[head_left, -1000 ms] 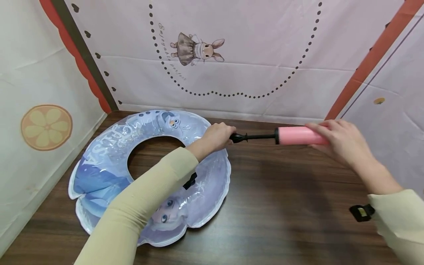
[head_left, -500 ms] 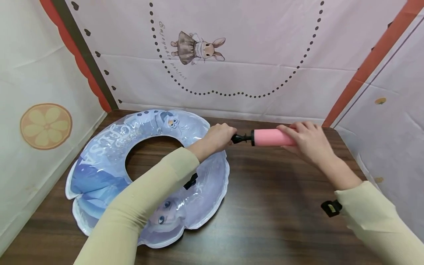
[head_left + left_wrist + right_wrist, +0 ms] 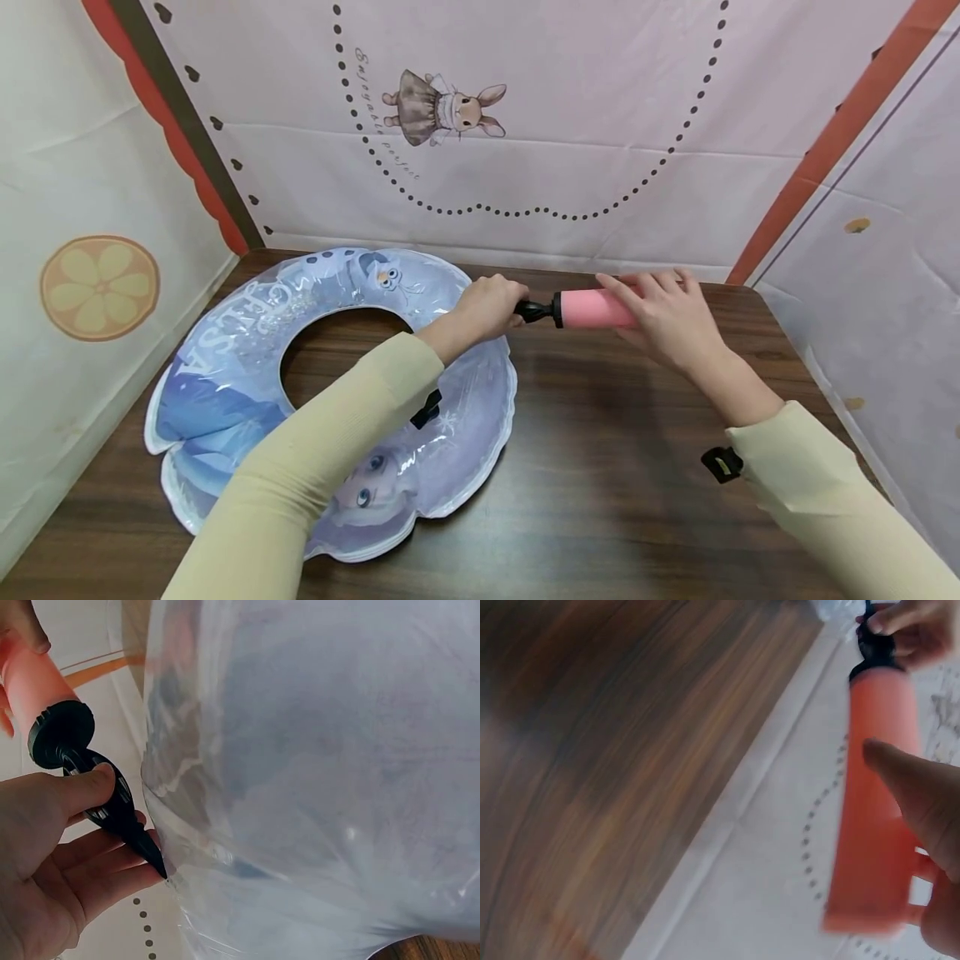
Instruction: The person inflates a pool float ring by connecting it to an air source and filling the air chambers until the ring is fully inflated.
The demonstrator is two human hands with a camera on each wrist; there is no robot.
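A pink hand pump [image 3: 596, 309] with a black handle end lies level between my two hands. My left hand [image 3: 487, 307] pinches its black tapered end [image 3: 112, 802] with the thumb on top, and the narrow tip meets the clear plastic edge of the swim ring. Round the pink barrel [image 3: 881, 802] curl the fingers and thumb of my right hand [image 3: 667, 321]. The blue and purple swim ring [image 3: 465, 442], printed with cartoon figures, lies partly filled under my left forearm. Its far right rim is just below my left hand, which hides the point where tip and ring meet in the head view.
The ring lies on a dark wood table [image 3: 585, 500]. A pale cloth wall [image 3: 570, 100] with a printed rabbit stands along the back, and more cloth walls rise on both sides. Black camera mounts [image 3: 722, 464] sit on the wrists.
My right hand has moved left with the pink barrel, so the black rod between barrel and tapered end has slid out of sight. My left hand has stayed nearly in place.
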